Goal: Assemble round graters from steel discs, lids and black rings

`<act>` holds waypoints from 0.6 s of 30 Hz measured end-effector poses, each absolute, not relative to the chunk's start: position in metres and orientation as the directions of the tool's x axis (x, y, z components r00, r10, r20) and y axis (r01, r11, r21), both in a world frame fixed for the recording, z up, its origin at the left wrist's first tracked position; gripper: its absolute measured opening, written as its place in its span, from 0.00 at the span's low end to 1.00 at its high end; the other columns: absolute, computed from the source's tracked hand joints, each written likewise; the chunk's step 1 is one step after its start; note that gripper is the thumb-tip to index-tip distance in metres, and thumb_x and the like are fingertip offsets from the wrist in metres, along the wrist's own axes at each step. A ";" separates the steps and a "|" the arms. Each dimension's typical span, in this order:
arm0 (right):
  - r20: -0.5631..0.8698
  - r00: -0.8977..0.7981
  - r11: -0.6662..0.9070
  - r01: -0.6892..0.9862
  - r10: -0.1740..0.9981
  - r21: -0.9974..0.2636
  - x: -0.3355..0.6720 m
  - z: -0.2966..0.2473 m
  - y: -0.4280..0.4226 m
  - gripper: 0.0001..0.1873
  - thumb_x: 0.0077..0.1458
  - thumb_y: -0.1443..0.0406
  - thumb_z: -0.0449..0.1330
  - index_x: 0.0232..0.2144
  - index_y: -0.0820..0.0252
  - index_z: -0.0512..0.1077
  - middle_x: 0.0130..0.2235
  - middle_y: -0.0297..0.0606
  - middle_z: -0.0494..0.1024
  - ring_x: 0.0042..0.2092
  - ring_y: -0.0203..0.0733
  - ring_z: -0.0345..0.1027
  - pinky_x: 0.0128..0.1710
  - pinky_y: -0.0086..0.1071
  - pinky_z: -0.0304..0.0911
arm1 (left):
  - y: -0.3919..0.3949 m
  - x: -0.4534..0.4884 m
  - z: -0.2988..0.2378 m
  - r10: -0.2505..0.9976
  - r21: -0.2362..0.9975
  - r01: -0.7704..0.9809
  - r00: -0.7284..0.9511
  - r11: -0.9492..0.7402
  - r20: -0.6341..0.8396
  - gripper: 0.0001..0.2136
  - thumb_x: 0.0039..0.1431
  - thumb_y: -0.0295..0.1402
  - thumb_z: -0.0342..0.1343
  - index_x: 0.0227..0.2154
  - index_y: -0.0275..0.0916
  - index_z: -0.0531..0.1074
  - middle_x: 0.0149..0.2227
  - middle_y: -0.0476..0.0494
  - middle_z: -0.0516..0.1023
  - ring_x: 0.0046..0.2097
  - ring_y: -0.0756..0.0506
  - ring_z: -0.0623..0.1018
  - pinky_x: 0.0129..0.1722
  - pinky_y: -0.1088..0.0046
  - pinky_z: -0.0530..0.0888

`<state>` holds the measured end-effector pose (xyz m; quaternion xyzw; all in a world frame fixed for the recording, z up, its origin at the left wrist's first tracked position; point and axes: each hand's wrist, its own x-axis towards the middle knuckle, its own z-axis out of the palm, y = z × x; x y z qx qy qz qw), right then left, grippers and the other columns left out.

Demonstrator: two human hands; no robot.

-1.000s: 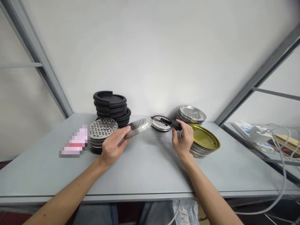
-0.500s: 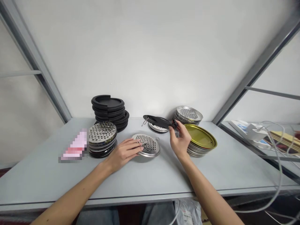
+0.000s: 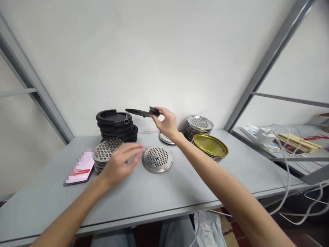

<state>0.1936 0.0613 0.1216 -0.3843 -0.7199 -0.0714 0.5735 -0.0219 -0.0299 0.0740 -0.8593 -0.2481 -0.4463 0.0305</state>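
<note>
My right hand (image 3: 166,122) pinches a flat black piece (image 3: 138,112) by its thick right end, raised in front of the wall. A small metal ring hangs from its far left end. My left hand (image 3: 123,163), a little blurred, is above the table with its fingers stretched out and nothing held. Just right of it, a round metal grater disc (image 3: 157,159) lies with its holes facing up. Behind the left hand, partly hidden, stands a stack of grater discs (image 3: 106,151). Another metal disc (image 3: 166,138) is half covered by my right wrist.
Black round holders (image 3: 113,128) are piled at the back left. A phone (image 3: 81,171) lies at the left. To the right stand more grater discs (image 3: 199,125) and gold-coloured lids (image 3: 210,145). White cables (image 3: 285,171) hang off the right shelf.
My right hand has carried the black piece left and up, toward the black pile. My left hand has let go of the middle grater disc and moved left.
</note>
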 end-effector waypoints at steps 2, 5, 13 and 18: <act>0.862 -0.077 0.684 0.646 0.501 -0.340 0.173 0.140 0.075 0.14 0.57 0.61 0.57 0.45 0.60 0.68 0.45 0.43 0.75 0.46 0.45 0.69 0.49 0.41 0.65 | -0.021 -0.037 0.105 0.358 0.136 0.564 0.305 -0.815 0.882 0.07 0.60 0.28 0.53 0.38 0.40 0.75 0.41 0.46 0.78 0.45 0.45 0.77 0.49 0.65 0.73; 0.835 -0.085 0.654 0.667 0.543 -0.357 0.141 0.158 0.094 0.12 0.58 0.61 0.56 0.43 0.61 0.66 0.45 0.43 0.73 0.46 0.46 0.67 0.49 0.43 0.63 | 0.010 -0.063 0.140 0.353 0.139 0.744 0.137 -0.653 0.926 0.08 0.62 0.31 0.50 0.40 0.40 0.73 0.42 0.47 0.77 0.46 0.44 0.76 0.51 0.63 0.72; 0.753 -0.274 0.643 0.725 0.598 -0.247 0.100 0.145 0.111 0.08 0.57 0.65 0.56 0.40 0.61 0.65 0.42 0.44 0.72 0.45 0.47 0.66 0.45 0.41 0.63 | 0.088 -0.118 0.134 0.708 0.154 0.895 0.214 -0.418 0.673 0.20 0.64 0.37 0.38 0.52 0.31 0.65 0.52 0.34 0.72 0.54 0.37 0.70 0.55 0.57 0.65; 0.728 -0.347 0.655 0.734 0.591 -0.182 0.110 0.126 0.109 0.11 0.55 0.70 0.56 0.43 0.62 0.67 0.44 0.43 0.73 0.45 0.47 0.67 0.44 0.40 0.65 | 0.088 -0.128 0.123 0.756 0.193 0.903 0.189 -0.385 0.627 0.22 0.62 0.40 0.39 0.52 0.34 0.66 0.52 0.35 0.72 0.52 0.38 0.72 0.53 0.59 0.67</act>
